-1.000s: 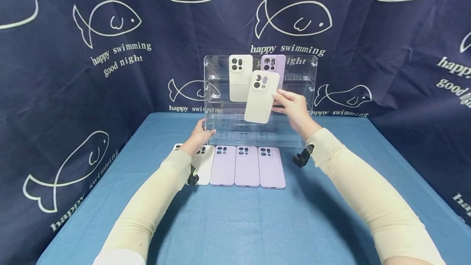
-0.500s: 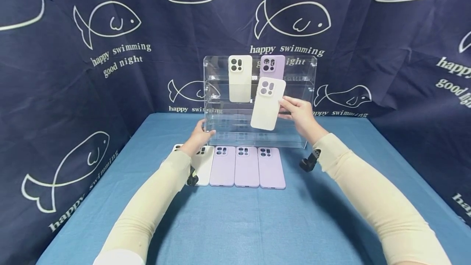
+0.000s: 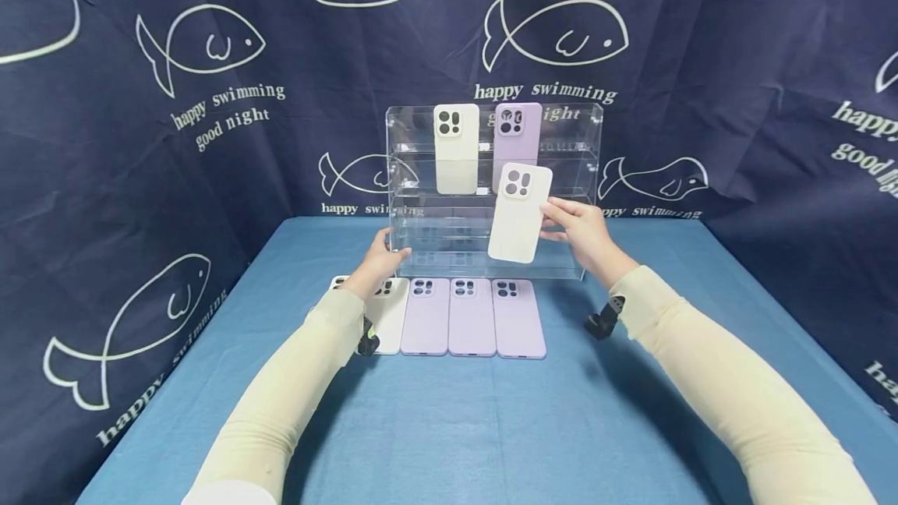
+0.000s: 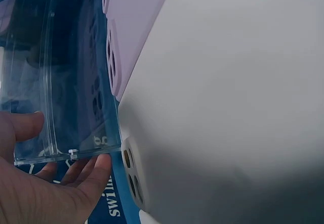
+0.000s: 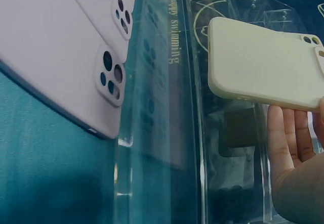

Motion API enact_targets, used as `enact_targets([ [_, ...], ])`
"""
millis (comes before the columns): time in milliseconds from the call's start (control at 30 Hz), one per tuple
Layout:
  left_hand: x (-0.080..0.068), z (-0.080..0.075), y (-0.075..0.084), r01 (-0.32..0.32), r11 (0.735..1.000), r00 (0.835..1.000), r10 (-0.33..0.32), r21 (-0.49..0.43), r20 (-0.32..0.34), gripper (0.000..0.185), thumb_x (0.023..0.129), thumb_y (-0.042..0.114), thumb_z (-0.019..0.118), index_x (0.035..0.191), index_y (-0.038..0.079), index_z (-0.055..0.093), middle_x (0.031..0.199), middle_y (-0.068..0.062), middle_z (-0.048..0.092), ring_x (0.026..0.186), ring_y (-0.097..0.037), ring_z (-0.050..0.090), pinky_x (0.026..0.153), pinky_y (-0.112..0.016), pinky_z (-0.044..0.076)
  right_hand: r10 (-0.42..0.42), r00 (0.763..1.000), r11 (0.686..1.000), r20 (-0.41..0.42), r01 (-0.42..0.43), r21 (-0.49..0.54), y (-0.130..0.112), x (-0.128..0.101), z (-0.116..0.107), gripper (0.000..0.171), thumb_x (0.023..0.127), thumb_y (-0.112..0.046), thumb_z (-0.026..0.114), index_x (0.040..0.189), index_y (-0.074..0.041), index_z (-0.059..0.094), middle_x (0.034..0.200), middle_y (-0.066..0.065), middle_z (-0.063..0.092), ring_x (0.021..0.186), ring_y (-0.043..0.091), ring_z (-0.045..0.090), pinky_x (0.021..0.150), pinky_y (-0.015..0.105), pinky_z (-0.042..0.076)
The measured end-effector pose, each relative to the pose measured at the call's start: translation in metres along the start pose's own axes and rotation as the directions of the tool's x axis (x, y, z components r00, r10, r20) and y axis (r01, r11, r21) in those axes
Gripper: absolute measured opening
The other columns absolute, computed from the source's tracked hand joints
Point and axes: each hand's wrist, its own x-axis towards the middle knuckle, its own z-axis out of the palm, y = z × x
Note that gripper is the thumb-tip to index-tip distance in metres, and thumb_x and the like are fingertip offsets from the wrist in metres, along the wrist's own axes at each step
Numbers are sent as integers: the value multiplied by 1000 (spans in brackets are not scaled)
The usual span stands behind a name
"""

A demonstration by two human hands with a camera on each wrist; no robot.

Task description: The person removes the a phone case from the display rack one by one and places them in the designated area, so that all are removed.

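Observation:
My right hand point(image 3: 584, 234) pinches a white phone case point(image 3: 521, 220) by its right edge, thumb in front and fingers behind. The case hangs slightly tilted before the lower tiers of a clear tiered display stand point(image 3: 438, 244), its camera cutouts at the top. My left hand point(image 3: 379, 263) grips the stand's lower left side; in the left wrist view the thumb point(image 4: 29, 125) lies over the clear panel and the fingers go round the outside. On the stand's upper tier stand another white case point(image 3: 457, 154) and a purple case point(image 3: 528, 135), whose lower part the held case overlaps.
In front of the stand, a row of phone cases lies flat: three light purple ones, the rightmost purple case point(image 3: 521, 326) among them, and a white case point(image 3: 391, 326) partly under my left wrist. Another white case beyond is mostly hidden. Dark fish-print cloth point(image 3: 379, 45) hangs behind the blue table point(image 3: 449, 427).
My right hand has moved down and to the right with the white phone case, uncovering more of the purple case behind. My left hand has stayed on the stand.

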Motion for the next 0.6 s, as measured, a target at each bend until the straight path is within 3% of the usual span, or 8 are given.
enact_targets([
  [367,-2,-1,2,-11,1000,1000,11,15,7,71,98,21,58,155,21,16,154,-18,31,138,-36,38,116,-49,34,33,999,999,39,-32,-32,7,-11,-15,59,94,-17,64,139,14,41,82,-11,71,76,4,66,77,28,61],
  [600,0,1,0,-16,1000,1000,16,14,2,71,97,21,59,155,20,17,150,-18,36,133,-35,44,115,-48,37,42,997,996,64,-37,-81,12,-18,-24,58,96,-18,62,138,15,41,80,-12,71,76,3,67,79,30,61],
])
